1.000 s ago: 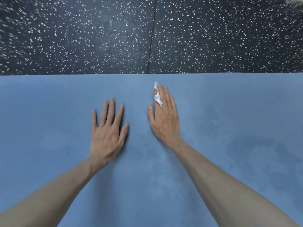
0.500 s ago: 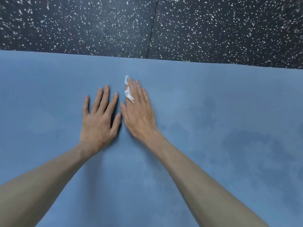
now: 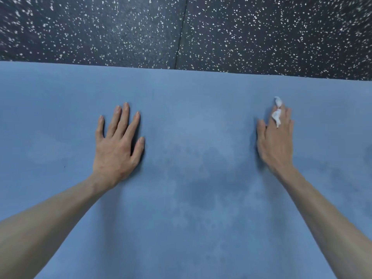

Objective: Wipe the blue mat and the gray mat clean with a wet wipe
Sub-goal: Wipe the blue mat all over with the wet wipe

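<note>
Head view, looking down at the blue mat point(image 3: 191, 228), which fills the lower part of the frame; its far edge runs left to right against the dark speckled floor point(image 3: 120, 27), so its long axis appears to lie across the person's body. Both hands rest on the mat, well apart. The left hand point(image 3: 117, 146) lies flat, palm down, fingers straight and slightly spread, holding nothing; it seems to serve as a brace. The right hand point(image 3: 275, 137) also lies flat, fingers extended and close together, pressing the wipe point(image 3: 276, 115) against the mat; a white twist of the wipe shows between and over the fingers and pokes out past the fingertips toward the far edge. Whether the fingers pinch it cannot be told. The wipe is thus under the right hand, near the mat's far edge and to the right of centre. Darker, damp-looking patches lie between the two forearms and to the right of the right arm; the mat beyond and to the left of the left hand looks paler and drier. The next stroke would probably sweep sideways along the long axis, with the right hand the working one. The gray mat is not in view.
</note>
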